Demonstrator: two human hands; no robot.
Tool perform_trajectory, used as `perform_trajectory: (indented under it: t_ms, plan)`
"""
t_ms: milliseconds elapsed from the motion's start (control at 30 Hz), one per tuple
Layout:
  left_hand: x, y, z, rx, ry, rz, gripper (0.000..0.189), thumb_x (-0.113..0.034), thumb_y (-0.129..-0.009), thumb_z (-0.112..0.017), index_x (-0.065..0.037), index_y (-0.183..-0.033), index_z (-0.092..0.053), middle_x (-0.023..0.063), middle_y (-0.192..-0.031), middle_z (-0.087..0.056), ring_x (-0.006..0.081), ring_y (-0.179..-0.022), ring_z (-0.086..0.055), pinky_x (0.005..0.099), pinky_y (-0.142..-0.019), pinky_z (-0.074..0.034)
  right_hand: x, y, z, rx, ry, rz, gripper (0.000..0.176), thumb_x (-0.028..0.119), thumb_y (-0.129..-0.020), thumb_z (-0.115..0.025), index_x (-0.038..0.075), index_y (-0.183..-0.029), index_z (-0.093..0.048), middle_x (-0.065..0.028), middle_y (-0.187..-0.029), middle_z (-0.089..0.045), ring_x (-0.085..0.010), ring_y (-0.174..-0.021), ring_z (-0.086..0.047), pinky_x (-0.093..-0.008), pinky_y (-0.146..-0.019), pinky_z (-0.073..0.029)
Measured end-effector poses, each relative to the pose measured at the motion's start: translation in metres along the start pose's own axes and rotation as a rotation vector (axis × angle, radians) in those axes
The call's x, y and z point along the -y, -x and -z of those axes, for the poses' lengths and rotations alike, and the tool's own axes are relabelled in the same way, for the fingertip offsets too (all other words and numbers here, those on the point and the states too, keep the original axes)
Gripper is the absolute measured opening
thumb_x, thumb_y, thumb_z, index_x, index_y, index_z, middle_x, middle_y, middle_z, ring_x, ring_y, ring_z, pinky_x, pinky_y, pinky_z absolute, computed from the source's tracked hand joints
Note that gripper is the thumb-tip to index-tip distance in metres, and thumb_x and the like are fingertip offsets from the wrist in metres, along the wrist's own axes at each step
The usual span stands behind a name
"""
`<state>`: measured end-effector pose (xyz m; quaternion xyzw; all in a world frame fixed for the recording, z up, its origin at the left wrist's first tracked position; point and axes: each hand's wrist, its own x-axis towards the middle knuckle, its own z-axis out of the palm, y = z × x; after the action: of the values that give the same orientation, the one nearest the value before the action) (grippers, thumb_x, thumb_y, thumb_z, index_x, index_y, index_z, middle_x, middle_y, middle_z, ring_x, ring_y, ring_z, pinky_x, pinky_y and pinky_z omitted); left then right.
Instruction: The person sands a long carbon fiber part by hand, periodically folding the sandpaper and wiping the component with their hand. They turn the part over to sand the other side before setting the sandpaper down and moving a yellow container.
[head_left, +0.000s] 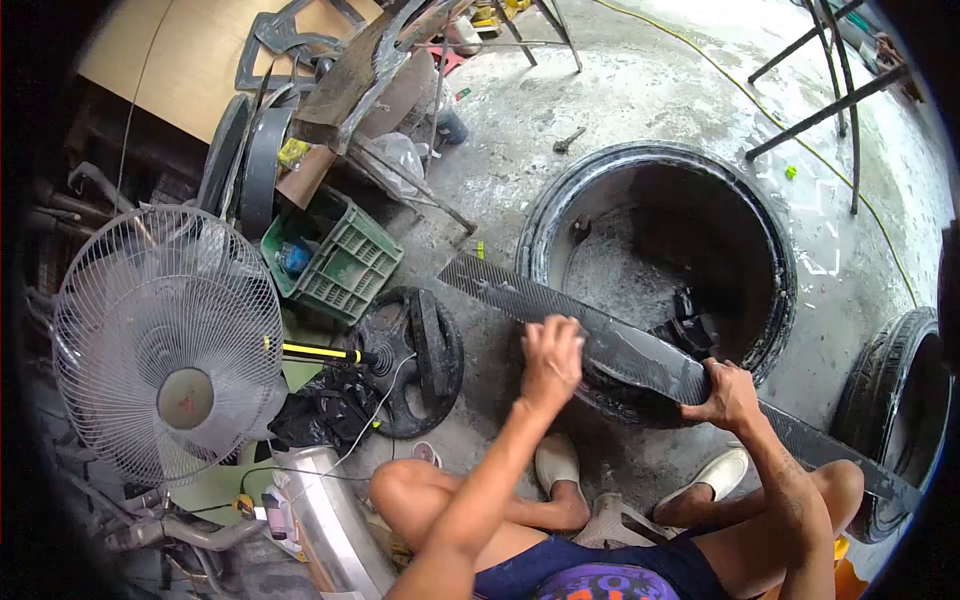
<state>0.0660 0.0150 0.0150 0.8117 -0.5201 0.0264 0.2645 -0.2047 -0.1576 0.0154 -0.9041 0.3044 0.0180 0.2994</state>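
A long dark strip with a woven carbon-like pattern [640, 352] lies slantwise across the near rim of a large round black tub [655, 160]. Its far end points up and left, while the other end reaches the tyres at the right. Around the strip's near edge, my right hand [728, 395] is closed, at the tub's right front. My left hand [553, 352] is over the strip's left half, fingers curled and slightly blurred; whether it pinches anything small is hidden. Wet-looking, greyish patches show on the strip between my hands.
A standing fan [185, 398] is at the left, beside a green crate [345, 262] and the fan's round base [440, 375]. Tyres [868, 385] stand at the right. Metal stand legs [828, 118] are at the upper right, and a steel cylinder [335, 520] lies near my left knee.
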Motion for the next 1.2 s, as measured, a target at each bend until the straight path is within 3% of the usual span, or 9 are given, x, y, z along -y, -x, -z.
perform_trajectory:
  t_ms: [133,333,433,500,700,800,900,1067,1200]
  plan:
    - [0.098,-0.044,0.021,-0.17,-0.138,0.125,0.015,-0.007,-0.09,-0.055,-0.004,-0.102,-0.063,0.0172,-0.104,-0.059,0.032,-0.097,-0.054,0.0466,-0.088,-0.038,0.003,0.0,0.002,0.008,-0.007,-0.019,0.081,0.051,-0.055,-0.086,-0.004,-0.109,-0.061,-0.023,-0.087,-0.069,-0.0403,-0.088,-0.068,-0.0486,-0.102,-0.046]
    - [-0.009,-0.011,-0.004,0.002,-0.059,0.06,0.017,-0.011,-0.088,-0.057,-0.002,-0.102,-0.062,0.0164,-0.111,-0.059,0.0347,-0.098,-0.053,0.0461,-0.092,-0.038,0.002,0.0,0.002,0.02,-0.01,-0.038,0.081,0.053,-0.054,-0.085,-0.004,-0.107,-0.061,-0.0242,-0.085,-0.068,-0.0411,-0.087,-0.067,-0.0463,-0.099,-0.048]
    - [0.068,-0.041,0.013,0.064,-0.29,-0.074,0.02,-0.011,-0.086,-0.061,-0.005,-0.105,-0.062,0.0137,-0.105,-0.061,0.0335,-0.097,-0.054,0.0465,-0.088,-0.039,0.0,0.002,0.0,0.01,-0.021,-0.028,0.079,0.053,-0.054,-0.086,-0.003,-0.105,-0.061,-0.0241,-0.084,-0.068,-0.041,-0.087,-0.067,-0.047,-0.1,-0.048]
    - [0.123,-0.058,0.026,-0.13,-0.249,0.114,0.016,-0.009,-0.086,-0.061,-0.004,-0.101,-0.063,0.0143,-0.099,-0.061,0.034,-0.096,-0.054,0.0453,-0.087,-0.038,-0.001,0.0,-0.001,0.005,-0.026,-0.03,0.079,0.052,-0.054,-0.086,-0.003,-0.104,-0.061,-0.0237,-0.084,-0.068,-0.0409,-0.086,-0.067,-0.0475,-0.101,-0.047]
    - [0.016,-0.028,-0.005,-0.008,-0.166,-0.016,0.017,-0.009,-0.087,-0.06,-0.003,-0.102,-0.062,0.0143,-0.103,-0.062,0.0328,-0.1,-0.054,0.0471,-0.086,-0.038,-0.004,0.001,-0.005,-0.003,-0.028,-0.013,0.078,0.052,-0.054,-0.086,-0.002,-0.104,-0.061,-0.0224,-0.084,-0.069,-0.0397,-0.087,-0.068,-0.0501,-0.107,-0.044]
    - [0.069,-0.047,0.012,0.048,-0.205,-0.153,0.017,-0.01,-0.089,-0.061,-0.002,-0.103,-0.063,0.0163,-0.101,-0.062,0.0355,-0.099,-0.054,0.0499,-0.086,-0.04,-0.005,-0.001,-0.003,0.02,-0.031,-0.022,0.078,0.052,-0.054,-0.086,-0.002,-0.105,-0.061,-0.0225,-0.085,-0.068,-0.0396,-0.087,-0.068,-0.0502,-0.107,-0.044]
    - [0.106,-0.067,0.012,-0.148,-0.248,0.079,0.012,-0.01,-0.089,-0.059,-0.003,-0.098,-0.062,0.0159,-0.098,-0.062,0.0353,-0.095,-0.055,0.0483,-0.083,-0.04,-0.003,0.001,-0.003,0.014,-0.029,-0.033,0.079,0.053,-0.055,-0.086,-0.002,-0.105,-0.061,-0.0226,-0.085,-0.068,-0.0394,-0.087,-0.068,-0.0498,-0.107,-0.044]
    - [-0.027,-0.028,-0.024,0.006,-0.117,-0.02,0.016,-0.013,-0.09,-0.057,-0.004,-0.1,-0.065,0.014,-0.103,-0.062,0.0323,-0.096,-0.054,0.0456,-0.086,-0.04,-0.006,0.0,-0.003,0.036,-0.021,-0.02,0.078,0.055,-0.057,-0.085,-0.002,-0.105,-0.061,-0.0222,-0.084,-0.068,-0.0391,-0.087,-0.068,-0.0493,-0.106,-0.045]
    - [0.058,-0.062,0.006,0.073,-0.227,-0.107,0.014,-0.013,-0.09,-0.059,-0.005,-0.098,-0.066,0.0159,-0.101,-0.063,0.0321,-0.093,-0.056,0.045,-0.086,-0.039,-0.003,0.001,-0.004,0.012,-0.059,0.005,0.078,0.055,-0.056,-0.084,-0.002,-0.105,-0.061,-0.022,-0.084,-0.069,-0.039,-0.087,-0.068,-0.049,-0.105,-0.045]
